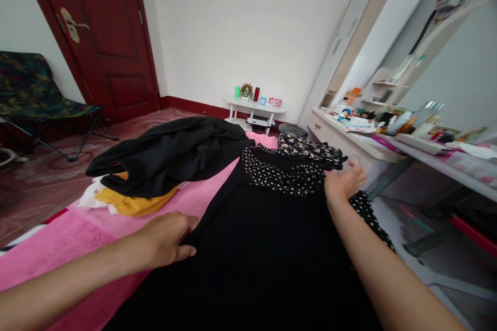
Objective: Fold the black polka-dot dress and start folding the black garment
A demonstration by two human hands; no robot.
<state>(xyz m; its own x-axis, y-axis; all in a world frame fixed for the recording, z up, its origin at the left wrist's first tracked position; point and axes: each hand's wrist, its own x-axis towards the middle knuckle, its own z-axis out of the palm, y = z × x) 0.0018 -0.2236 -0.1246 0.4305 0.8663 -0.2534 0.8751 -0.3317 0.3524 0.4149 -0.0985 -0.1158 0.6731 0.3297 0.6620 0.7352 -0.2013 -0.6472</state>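
Observation:
A black garment (264,248), likely a dress, is spread over the pink surface in front of me. Its far part is black with white dots (272,173), and a dotted piece (370,214) hangs over the right edge. My left hand (166,240) rests at the garment's left edge, thumb and fingers apart. Beside the far right corner of the garment, my right hand (345,180) is raised with curled fingers. Motion blurs those fingers, so whether cloth is in them is unclear.
Left of the garment lies a pile with black cloth (178,150) over yellow cloth (135,201). Floral black cloth (310,149) lies beyond. A cluttered dressing table (373,147) stands close on the right. Farther off are a white shelf (254,106), a folding chair (42,98) and a red door (101,26).

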